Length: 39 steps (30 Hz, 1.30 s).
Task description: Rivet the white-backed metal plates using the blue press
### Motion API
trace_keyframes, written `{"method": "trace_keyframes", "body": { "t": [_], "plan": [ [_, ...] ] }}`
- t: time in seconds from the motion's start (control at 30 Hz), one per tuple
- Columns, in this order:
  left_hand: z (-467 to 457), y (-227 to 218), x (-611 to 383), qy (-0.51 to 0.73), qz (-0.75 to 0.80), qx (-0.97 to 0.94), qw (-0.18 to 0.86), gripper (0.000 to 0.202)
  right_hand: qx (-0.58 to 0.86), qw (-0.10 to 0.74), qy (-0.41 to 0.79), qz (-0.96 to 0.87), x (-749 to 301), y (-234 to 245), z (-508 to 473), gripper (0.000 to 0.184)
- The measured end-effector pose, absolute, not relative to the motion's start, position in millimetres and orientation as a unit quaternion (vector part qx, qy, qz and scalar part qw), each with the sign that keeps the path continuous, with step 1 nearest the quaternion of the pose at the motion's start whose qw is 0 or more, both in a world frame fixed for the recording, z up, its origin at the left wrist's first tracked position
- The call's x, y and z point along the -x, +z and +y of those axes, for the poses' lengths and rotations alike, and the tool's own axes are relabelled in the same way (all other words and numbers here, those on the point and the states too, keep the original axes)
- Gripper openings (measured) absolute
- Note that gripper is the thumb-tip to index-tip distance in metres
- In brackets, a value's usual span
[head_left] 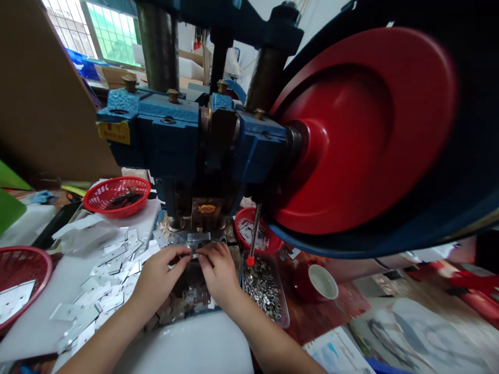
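Note:
Both hands rest at the die of a blue punch press (187,140). My left hand (158,275) and my right hand (218,270) meet fingertip to fingertip, pinching a small metal plate (195,244) that lies on the die bed under the ram. The fingers of both hands are curled and closed on it. Several flat metal plates (105,280) lie scattered on the white board to the left of my left hand. A clear tray of small metal slugs (263,285) sits just right of my right hand.
A big red flywheel (362,130) turns at the right, close to my right arm. Red mesh baskets stand at back left (117,195), far left (19,280) and behind the tray (255,231). A red cup (322,283) and a red-tipped rod (253,239) are on the right.

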<state>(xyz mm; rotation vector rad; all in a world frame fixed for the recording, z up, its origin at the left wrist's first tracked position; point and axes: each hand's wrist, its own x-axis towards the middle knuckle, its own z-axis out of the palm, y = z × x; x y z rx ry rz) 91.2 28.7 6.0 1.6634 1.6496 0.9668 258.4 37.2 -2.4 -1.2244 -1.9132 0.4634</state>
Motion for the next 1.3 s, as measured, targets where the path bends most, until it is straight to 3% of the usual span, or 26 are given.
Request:
{"method": "trace_keyframes", "body": {
  "t": [0.2,0.57,0.87,0.97,1.13,1.3],
  "plan": [
    [71,3,-100,0.356,0.638,-0.623,0.280,0.031,0.517,0.435,0.134,-0.725,-270,-5,62,0.026],
    [89,-14,-100,0.344,0.652,-0.648,0.193,0.027,0.536,0.285,0.063,-0.792,-270,-3,72,0.035],
    [98,-28,-103,0.357,0.631,-0.651,0.227,0.034,0.525,0.225,0.022,-0.820,-265,-1,74,0.030],
    [97,-25,-100,0.370,0.626,-0.644,0.237,0.031,0.516,0.271,0.071,-0.810,-269,-2,76,0.031],
    [79,-11,-78,0.394,0.654,-0.600,0.240,0.038,0.529,0.483,0.268,-0.644,-296,-21,61,0.026],
    [45,-5,-58,0.391,0.666,-0.589,0.237,0.037,0.524,0.557,0.440,-0.470,-330,-28,26,0.048]
  ]
}}
